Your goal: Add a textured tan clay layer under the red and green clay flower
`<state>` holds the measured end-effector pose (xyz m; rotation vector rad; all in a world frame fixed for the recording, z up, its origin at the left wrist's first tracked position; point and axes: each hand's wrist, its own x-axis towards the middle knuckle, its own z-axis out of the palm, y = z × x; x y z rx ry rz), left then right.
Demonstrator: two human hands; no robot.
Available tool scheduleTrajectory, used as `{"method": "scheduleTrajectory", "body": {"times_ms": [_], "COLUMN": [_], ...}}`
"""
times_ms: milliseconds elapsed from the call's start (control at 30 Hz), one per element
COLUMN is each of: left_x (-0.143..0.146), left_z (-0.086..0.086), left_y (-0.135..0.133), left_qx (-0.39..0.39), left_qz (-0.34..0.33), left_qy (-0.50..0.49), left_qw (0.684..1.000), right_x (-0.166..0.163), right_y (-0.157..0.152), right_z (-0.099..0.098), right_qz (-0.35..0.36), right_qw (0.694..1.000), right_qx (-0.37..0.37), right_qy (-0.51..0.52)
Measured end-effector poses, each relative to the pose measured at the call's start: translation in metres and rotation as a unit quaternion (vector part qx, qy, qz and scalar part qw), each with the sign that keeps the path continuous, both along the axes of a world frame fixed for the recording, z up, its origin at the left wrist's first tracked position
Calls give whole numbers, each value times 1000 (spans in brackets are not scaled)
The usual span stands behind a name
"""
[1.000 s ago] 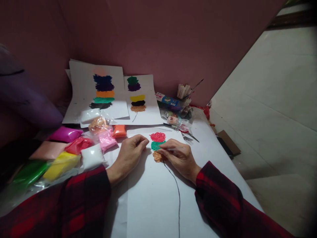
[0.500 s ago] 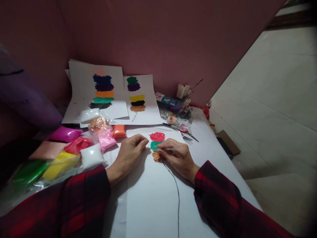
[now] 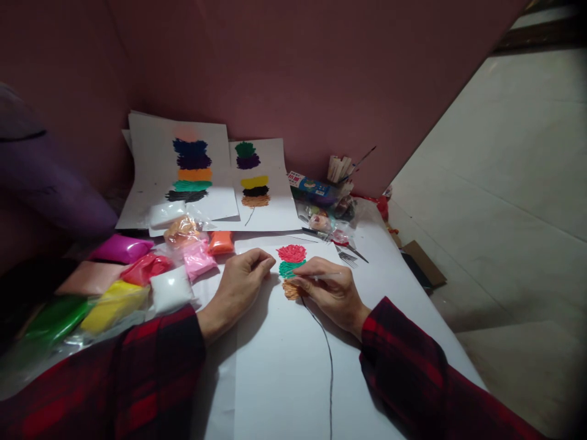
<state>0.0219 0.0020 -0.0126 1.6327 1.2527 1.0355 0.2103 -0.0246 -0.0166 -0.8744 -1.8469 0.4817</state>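
Red, green and tan patches of what looks like soft clay sit in a column on a white sheet, the red patch far, the green patch in the middle, the tan patch near. The right hand pinches a thin, pale stick between thumb and fingers, at the right edge of the green. The left hand lies to the left of the column, thumb and forefinger drawn together; whether anything is between them I cannot tell.

A stick pushed too deep could tear the green or drag it into the tan, since the patches lie so close. If the heel of the right hand shifts, it could smear the tan patch or the dark line running toward the near edge. A loosely steadied sheet might slide too.

The stick's tip is hard to make out, the fingers cover part of the green and tan, and the line's near end is cut off.
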Motion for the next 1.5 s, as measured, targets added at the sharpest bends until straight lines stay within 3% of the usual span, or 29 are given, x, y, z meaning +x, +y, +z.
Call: {"method": "scheduleTrajectory", "body": {"times_ms": [533,967,1500], "left_x": [0,0,0], "left_z": [1,2,3], "left_y": [-2,-1,-1], "left_qx": [1,1,1], "left_qz": [0,1,1], "left_qy": [2,3,7], "left_qw": [1000,1000,1000], "right_x": [0,0,2], "right_y": [1,2,3], "right_z": [-2,-1,-2], "right_qz": [8,-41,-21], "right_qw": [1000,999,999], "right_qx": [-10,-28,-21], "right_qy": [-18,12,-15]}}
